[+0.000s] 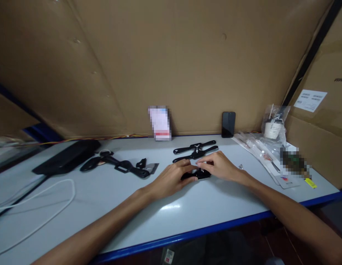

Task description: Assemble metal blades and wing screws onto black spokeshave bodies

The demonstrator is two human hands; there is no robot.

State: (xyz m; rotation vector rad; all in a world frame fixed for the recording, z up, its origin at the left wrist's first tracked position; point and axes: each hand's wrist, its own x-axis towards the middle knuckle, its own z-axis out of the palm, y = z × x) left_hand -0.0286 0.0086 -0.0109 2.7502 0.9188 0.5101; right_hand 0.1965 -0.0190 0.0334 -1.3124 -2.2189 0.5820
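My left hand is closed around the left part of a black spokeshave lying low on the table. Over its middle, the fingertips of my right hand are pinched together; whatever is between them is too small to make out. Just behind my hands rest two more black spokeshaves, a far one and a near one, with shiny metal parts at their centres. To the left lies another black spokeshave body, with a small black piece and a flat grey piece beside it.
A small shiny metal piece lies right of my right hand. Clear plastic packages, a bagged cup and a phone are at the back right. Leftward are a black elongated object and a white cable.
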